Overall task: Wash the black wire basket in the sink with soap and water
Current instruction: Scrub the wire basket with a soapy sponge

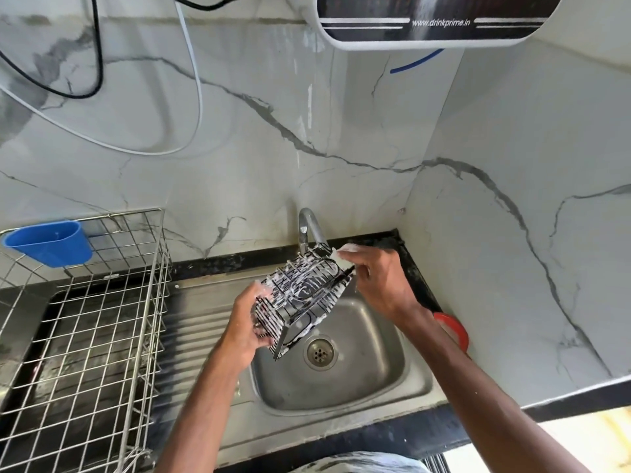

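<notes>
As grips (244, 322) (375, 281) clasp it, basket (304, 295) tilts.

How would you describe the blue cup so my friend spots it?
Look left of the steel sink to the big silver wire dish rack. A blue plastic cup hangs on its back rim. It is the only solid, coloured thing among the bare wires.

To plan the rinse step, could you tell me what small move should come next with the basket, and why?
Probably open the tap and rinse the basket beneath it. White suds cover its wires, no running water shows, and the left hand and right hand hold it over the sink, close to the spout.
</notes>
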Tool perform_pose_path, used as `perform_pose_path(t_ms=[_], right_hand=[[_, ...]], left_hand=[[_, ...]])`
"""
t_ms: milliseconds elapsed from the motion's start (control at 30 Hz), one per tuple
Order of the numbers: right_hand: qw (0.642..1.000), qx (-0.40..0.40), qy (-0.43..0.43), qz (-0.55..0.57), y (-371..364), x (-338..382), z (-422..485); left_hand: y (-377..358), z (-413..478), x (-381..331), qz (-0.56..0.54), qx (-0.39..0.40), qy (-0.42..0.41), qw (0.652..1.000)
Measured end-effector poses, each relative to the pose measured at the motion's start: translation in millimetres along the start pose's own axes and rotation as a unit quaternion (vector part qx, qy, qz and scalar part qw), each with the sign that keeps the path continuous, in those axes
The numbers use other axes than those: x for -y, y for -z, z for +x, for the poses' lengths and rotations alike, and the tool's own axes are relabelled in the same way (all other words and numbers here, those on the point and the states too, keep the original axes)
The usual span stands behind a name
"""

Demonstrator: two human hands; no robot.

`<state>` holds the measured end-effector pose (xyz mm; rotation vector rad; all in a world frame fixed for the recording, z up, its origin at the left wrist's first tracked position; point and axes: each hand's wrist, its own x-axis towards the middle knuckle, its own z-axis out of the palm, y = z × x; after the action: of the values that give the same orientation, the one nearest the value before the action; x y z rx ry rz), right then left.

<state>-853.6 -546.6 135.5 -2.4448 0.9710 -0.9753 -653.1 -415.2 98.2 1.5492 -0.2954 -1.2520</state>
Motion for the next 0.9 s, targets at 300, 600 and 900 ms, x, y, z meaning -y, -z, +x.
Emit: perform_pose_path(t_ms=[300, 600, 900], right_hand=[[0.995, 0.041, 0.084, -0.027, -27, 44, -41], [0.998, 0.001, 0.067, -0.021, -21, 2, -28], [0.991, 0.002, 0.134, 0.007, -42, 17, -44]], left_hand=[[-20, -17, 0, -0.01, -0.015, -0.009, 1.0], [-21, -18, 3, -0.029, -0.037, 0.023, 0.999], [-21, -19, -1, -0.054, -0.049, 0.041, 0.996]])
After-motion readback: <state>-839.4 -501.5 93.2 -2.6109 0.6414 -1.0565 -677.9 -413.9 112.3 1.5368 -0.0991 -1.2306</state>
